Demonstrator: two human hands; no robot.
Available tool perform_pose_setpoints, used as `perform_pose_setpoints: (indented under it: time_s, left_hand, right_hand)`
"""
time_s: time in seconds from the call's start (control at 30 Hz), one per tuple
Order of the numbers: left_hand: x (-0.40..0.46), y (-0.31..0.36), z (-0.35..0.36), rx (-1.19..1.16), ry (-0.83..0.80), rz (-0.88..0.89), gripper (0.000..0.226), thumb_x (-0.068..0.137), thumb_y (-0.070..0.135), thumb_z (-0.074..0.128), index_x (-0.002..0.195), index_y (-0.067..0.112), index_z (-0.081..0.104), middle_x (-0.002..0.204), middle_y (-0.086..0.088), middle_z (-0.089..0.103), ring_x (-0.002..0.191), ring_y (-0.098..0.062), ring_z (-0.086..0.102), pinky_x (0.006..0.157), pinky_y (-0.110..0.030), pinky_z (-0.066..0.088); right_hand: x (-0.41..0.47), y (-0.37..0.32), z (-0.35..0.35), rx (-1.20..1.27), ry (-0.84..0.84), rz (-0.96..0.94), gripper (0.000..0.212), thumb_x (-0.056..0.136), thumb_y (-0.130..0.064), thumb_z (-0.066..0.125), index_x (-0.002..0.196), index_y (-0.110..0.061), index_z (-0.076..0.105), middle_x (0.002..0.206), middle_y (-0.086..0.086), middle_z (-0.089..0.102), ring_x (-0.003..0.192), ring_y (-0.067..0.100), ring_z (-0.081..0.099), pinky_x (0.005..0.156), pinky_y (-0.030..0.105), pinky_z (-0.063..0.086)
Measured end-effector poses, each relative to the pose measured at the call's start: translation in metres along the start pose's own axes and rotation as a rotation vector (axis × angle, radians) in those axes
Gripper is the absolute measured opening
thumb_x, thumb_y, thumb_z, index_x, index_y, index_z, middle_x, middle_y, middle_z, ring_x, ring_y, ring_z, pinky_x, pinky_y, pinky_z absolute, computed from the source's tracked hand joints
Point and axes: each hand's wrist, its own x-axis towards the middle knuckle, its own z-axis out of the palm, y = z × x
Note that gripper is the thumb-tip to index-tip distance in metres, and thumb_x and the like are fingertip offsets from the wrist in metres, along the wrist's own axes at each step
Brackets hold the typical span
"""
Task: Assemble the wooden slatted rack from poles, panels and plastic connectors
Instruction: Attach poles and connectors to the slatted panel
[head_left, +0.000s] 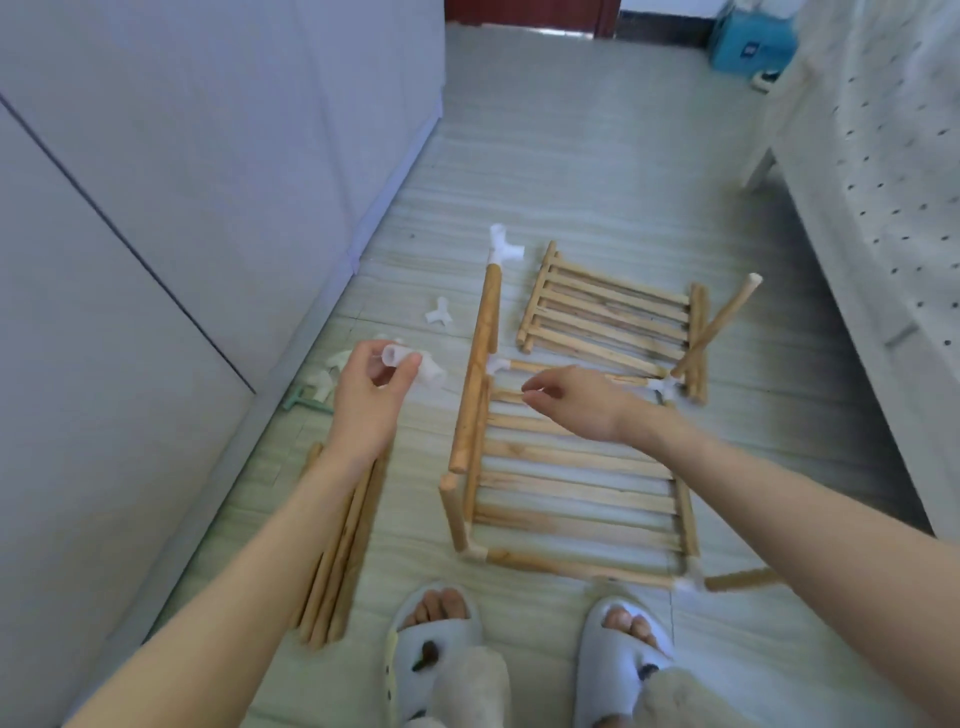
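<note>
My left hand (371, 387) pinches a white plastic connector (410, 364) above the floor, left of the rack. My right hand (571, 400) hovers with loosely curled fingers over the partly built rack's slatted panel (576, 488), holding nothing. A long pole (478, 364) with a white connector (503, 244) on its far end leans along the panel's left side. A second slatted panel (608, 317) lies farther back, with a pole (722, 322) slanting at its right. White connectors join the near corners (475, 553).
Loose poles (337, 561) lie on the floor under my left forearm. Spare connectors (440, 314) and a green tool (306, 402) sit by the white cabinet (182, 208) at left. A bed (883, 182) stands at right. My slippered feet (436, 639) are at the near edge.
</note>
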Motion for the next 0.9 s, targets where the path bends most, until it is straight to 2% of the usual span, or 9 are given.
perform_pose_setpoints:
  time_s: [0.1, 0.17, 0.23, 0.37, 0.47, 0.53, 0.63, 0.77, 0.9]
  left_hand:
    - [-0.036, 0.038, -0.008, -0.119, -0.051, 0.022, 0.011, 0.089, 0.017, 0.062, 0.091, 0.022, 0.053, 0.09, 0.003, 0.066, 0.077, 0.002, 0.062, 0.067, -0.006, 0.043]
    - [-0.056, 0.058, -0.01, -0.197, -0.068, 0.04, 0.013, 0.089, 0.012, 0.062, 0.091, 0.021, 0.052, 0.09, 0.004, 0.068, 0.076, 0.005, 0.063, 0.069, -0.007, 0.045]
    - [-0.07, 0.074, -0.012, -0.276, -0.07, 0.06, 0.015, 0.089, 0.006, 0.059, 0.092, 0.018, 0.051, 0.095, 0.004, 0.068, 0.081, 0.004, 0.064, 0.073, -0.008, 0.046]
    - [-0.09, 0.095, -0.013, -0.305, -0.116, 0.161, 0.016, 0.09, 0.003, 0.056, 0.096, 0.015, 0.047, 0.107, 0.001, 0.068, 0.094, -0.004, 0.066, 0.078, -0.012, 0.047]
    - [-0.098, 0.104, -0.015, -0.319, -0.072, 0.178, 0.017, 0.089, 0.009, 0.058, 0.096, 0.017, 0.046, 0.105, -0.006, 0.068, 0.092, -0.01, 0.066, 0.076, -0.014, 0.048]
    - [-0.102, 0.108, -0.017, -0.311, -0.091, 0.201, 0.02, 0.087, 0.013, 0.062, 0.098, 0.019, 0.046, 0.103, -0.008, 0.067, 0.094, -0.012, 0.066, 0.076, -0.016, 0.049]
    - [-0.107, 0.115, -0.021, -0.338, -0.144, 0.223, 0.028, 0.08, 0.023, 0.067, 0.1, 0.02, 0.048, 0.104, -0.001, 0.064, 0.092, -0.002, 0.065, 0.073, -0.013, 0.048]
    - [-0.111, 0.12, -0.029, -0.358, -0.288, 0.116, 0.036, 0.078, 0.038, 0.068, 0.11, 0.029, 0.055, 0.108, 0.006, 0.065, 0.098, -0.008, 0.064, 0.077, -0.018, 0.049]
    - [-0.111, 0.117, -0.038, -0.217, -0.365, 0.015, 0.039, 0.078, 0.043, 0.062, 0.114, 0.03, 0.062, 0.111, 0.003, 0.066, 0.101, -0.012, 0.062, 0.077, -0.022, 0.046]
  right_hand:
    - [-0.041, -0.038, -0.015, 0.182, 0.038, -0.061, 0.025, 0.096, -0.02, 0.047, 0.111, -0.009, 0.065, 0.094, 0.002, 0.065, 0.091, 0.019, 0.061, 0.085, 0.033, 0.05]
    - [-0.063, -0.06, -0.023, 0.302, 0.031, -0.088, 0.023, 0.095, -0.014, 0.05, 0.112, -0.008, 0.064, 0.092, 0.006, 0.066, 0.084, 0.014, 0.061, 0.076, 0.028, 0.052]
    - [-0.08, -0.077, -0.028, 0.419, 0.024, -0.098, 0.021, 0.094, -0.012, 0.052, 0.111, -0.007, 0.063, 0.089, 0.005, 0.066, 0.078, 0.012, 0.06, 0.069, 0.022, 0.051]
    - [-0.106, -0.098, -0.03, 0.654, -0.02, -0.121, 0.017, 0.092, -0.013, 0.058, 0.107, -0.006, 0.061, 0.084, 0.001, 0.064, 0.073, 0.008, 0.062, 0.065, 0.017, 0.051]
    - [-0.119, -0.104, -0.025, 0.817, -0.021, -0.178, 0.023, 0.089, -0.011, 0.061, 0.111, -0.004, 0.058, 0.086, 0.004, 0.065, 0.071, 0.008, 0.065, 0.064, 0.017, 0.052]
    - [-0.124, -0.106, -0.025, 0.796, 0.096, -0.223, 0.018, 0.09, -0.007, 0.059, 0.107, -0.004, 0.056, 0.08, 0.004, 0.066, 0.065, 0.007, 0.064, 0.059, 0.017, 0.05]
    - [-0.128, -0.106, -0.027, 0.836, 0.245, -0.241, 0.009, 0.093, -0.005, 0.054, 0.091, -0.012, 0.05, 0.074, 0.007, 0.065, 0.055, 0.007, 0.062, 0.05, 0.017, 0.047]
    - [-0.129, -0.104, -0.025, 0.928, 0.223, -0.173, 0.013, 0.095, -0.005, 0.05, 0.086, -0.014, 0.052, 0.074, 0.008, 0.063, 0.059, 0.011, 0.059, 0.051, 0.017, 0.046]
    - [-0.125, -0.099, -0.02, 0.981, 0.166, -0.078, 0.011, 0.095, -0.007, 0.051, 0.09, -0.014, 0.058, 0.073, 0.006, 0.062, 0.058, 0.009, 0.058, 0.052, 0.015, 0.046]
